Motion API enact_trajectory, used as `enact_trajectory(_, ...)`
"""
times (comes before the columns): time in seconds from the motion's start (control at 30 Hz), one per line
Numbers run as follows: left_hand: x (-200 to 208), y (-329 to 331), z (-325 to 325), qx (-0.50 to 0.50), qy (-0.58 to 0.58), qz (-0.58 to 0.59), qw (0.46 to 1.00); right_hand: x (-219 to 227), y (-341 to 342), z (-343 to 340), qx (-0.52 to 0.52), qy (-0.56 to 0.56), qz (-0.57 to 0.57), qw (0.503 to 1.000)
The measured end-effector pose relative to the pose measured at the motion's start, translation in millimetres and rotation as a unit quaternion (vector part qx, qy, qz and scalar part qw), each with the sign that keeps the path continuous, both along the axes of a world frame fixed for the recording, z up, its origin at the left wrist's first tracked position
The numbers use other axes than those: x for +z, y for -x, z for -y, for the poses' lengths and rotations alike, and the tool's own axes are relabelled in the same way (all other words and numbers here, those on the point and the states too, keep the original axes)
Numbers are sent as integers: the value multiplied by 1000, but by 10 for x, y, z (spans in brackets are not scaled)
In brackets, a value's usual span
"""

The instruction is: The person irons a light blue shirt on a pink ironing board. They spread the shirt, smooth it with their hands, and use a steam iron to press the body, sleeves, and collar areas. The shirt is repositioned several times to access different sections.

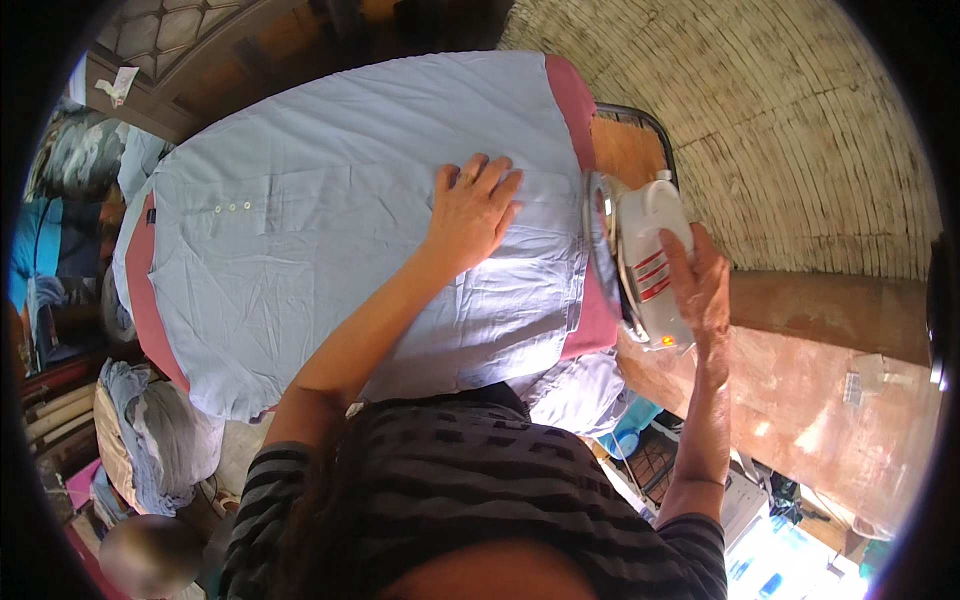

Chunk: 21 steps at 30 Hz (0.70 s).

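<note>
A light blue shirt (340,290) with a short row of small white buttons lies spread over a maroon-covered ironing board (600,335). Creases run across the cloth. My left hand (475,215) rests flat on the shirt toward its right end, fingers spread. At the board's right end, my right hand (705,285) is closed around the handle of a white iron (650,225) with red stripes. The iron is tilted, its shiny metal base turned toward the shirt's hem. An orange light glows at its near end. Whether the base touches the cloth I cannot tell.
A brown wooden surface (800,375) extends to the right, below a woven wall (740,110). Grey-blue clothes (170,440) are heaped at the lower left. Pale cloth (575,390) bunches beside the board near my body. A wooden lattice panel (170,35) stands at the far left.
</note>
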<state>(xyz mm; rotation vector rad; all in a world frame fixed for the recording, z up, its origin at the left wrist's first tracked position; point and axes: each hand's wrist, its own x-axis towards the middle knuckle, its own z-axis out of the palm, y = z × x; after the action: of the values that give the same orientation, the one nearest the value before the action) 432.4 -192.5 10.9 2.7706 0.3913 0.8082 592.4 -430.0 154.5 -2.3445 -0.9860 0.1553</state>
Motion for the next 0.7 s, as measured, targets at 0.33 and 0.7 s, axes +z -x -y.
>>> enact_trajectory(0.33, -47, -215, -293, -19, 91, 91, 991, -389, 356, -304, 12, 13, 87, 996)
enact_trajectory(0.7, -49, -238, -289, -24, 129, 101, 986, -460, 209, -277, 45, -22, 84, 995)
